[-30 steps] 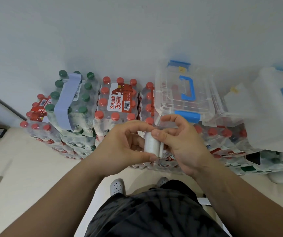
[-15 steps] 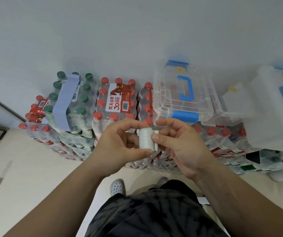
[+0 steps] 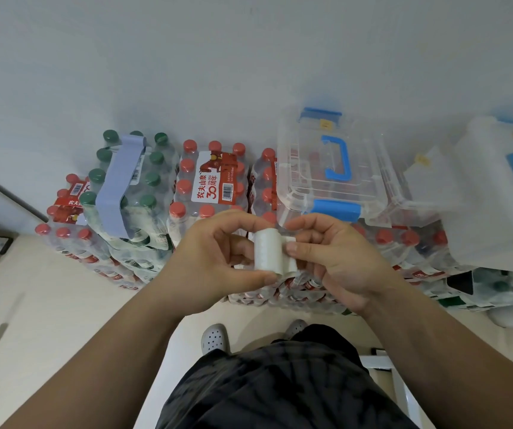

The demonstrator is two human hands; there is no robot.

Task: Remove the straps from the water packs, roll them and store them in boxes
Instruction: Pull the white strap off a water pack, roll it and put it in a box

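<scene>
We hold the small, white, translucent rolled strap (image 3: 267, 250) between both hands, in front of our waist. Our left hand (image 3: 215, 258) pinches the roll by its ends, forefinger on the far end and thumb on the near one, so its long axis runs 12 to 6 o'clock. Our right hand (image 3: 338, 264) grips the short loose tail at the roll's 3 o'clock side, thumb pressed on it. The clear plastic storage box with blue handle and latches (image 3: 292, 181) sits on the water packs at 12 to 1 o'clock from the roll, just beyond our right hand, which is nearer. Its lid looks closed, so we judge it needs unlatching first. At 10 o'clock, a wide lavender strap (image 3: 122, 184) is not yet off the green-capped shrink-wrapped water pack (image 3: 153, 181).
</scene>
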